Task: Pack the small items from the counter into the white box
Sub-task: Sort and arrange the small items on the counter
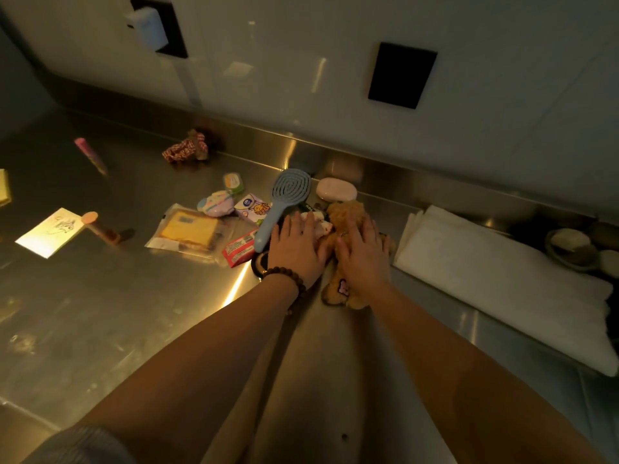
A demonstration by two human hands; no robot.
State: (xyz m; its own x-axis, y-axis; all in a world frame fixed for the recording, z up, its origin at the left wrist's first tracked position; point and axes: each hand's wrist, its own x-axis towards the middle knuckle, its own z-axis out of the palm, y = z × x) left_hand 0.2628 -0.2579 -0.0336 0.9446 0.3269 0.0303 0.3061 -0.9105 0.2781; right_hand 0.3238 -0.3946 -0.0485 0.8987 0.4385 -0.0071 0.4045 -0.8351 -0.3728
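A tan plush toy (345, 209) lies on the steel counter (100, 323) under my right hand (363, 254), whose straight fingers press down on it. My left hand (296, 247), a bead bracelet at its wrist, lies flat on a small white item (318, 222) beside the toy. Touching them are a blue hairbrush (284, 199), a white oval case (336, 189) and a red packet (239, 251). A flat white box (495, 279) lies to the right of my hands.
Scattered to the left are a clear bag with a yellow card (187, 229), small colourful packs (234, 199), a scrunchie (186, 149), a pink tube (90, 155), a lip balm (100, 226) and a white card (50, 232). A bowl with round objects (576, 249) sits far right.
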